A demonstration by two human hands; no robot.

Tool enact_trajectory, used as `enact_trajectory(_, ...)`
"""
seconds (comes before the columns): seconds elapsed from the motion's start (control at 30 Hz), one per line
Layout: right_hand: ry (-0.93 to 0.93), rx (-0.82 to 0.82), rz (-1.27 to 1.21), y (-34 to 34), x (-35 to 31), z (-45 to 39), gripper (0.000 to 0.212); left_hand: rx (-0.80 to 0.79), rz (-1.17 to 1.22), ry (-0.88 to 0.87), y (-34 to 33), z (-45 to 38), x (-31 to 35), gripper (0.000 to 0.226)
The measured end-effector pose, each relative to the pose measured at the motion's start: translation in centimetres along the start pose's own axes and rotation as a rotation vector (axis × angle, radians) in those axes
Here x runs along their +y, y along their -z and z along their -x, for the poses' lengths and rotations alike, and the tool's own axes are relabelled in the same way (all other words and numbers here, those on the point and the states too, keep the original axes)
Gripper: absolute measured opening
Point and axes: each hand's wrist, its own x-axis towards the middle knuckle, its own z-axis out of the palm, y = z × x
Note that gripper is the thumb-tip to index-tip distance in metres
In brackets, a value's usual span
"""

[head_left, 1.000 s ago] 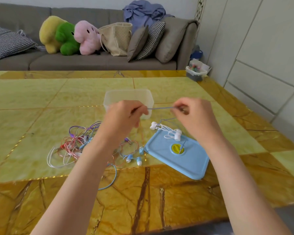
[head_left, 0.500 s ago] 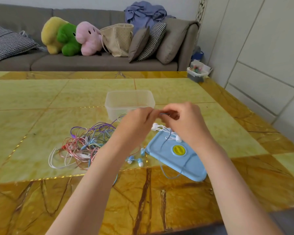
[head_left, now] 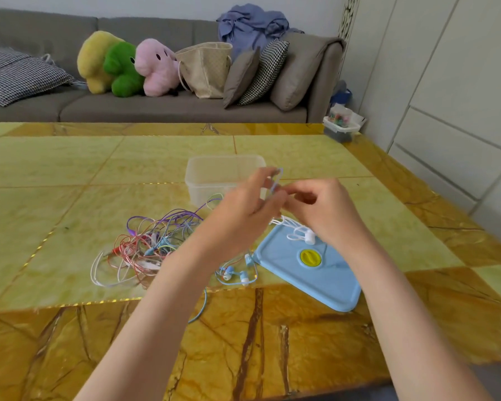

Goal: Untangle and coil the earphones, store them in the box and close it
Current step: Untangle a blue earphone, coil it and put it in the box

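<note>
— Hands?
— Left hand (head_left: 250, 202) and right hand (head_left: 321, 206) both pinch a blue cord (head_left: 276, 180), raised in front of the box (head_left: 214, 175).
— The rest?
— Tangle (head_left: 154, 241) on the table (head_left: 70, 169); lid (head_left: 315, 273) beside it.

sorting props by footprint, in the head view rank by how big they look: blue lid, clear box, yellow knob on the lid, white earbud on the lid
1. blue lid
2. clear box, though it sits farther from the camera, so the gap between the two is unsure
3. yellow knob
4. white earbud
</note>
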Motion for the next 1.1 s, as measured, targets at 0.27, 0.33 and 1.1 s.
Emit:
enact_trajectory(0.27, -0.001, -0.156, -0.222, 0.9, -0.8, 0.3, 0.014, 0.242, 0.482, 0.167, 1.0, -0.4, -1.0, 0.030)
enact_trajectory(0.33, -0.097, -0.113, -0.232, 1.8, -0.5, 0.5, 0.010, 0.343, 0.623, 0.234, 1.8, -0.4, -1.5, 0.030)
enact_trajectory(1.1, -0.132, -0.092, -0.114, 2.9, -0.3, 0.6, 0.010, -0.053, 0.167, 0.221, 0.3, -0.2, -1.2, 0.031)
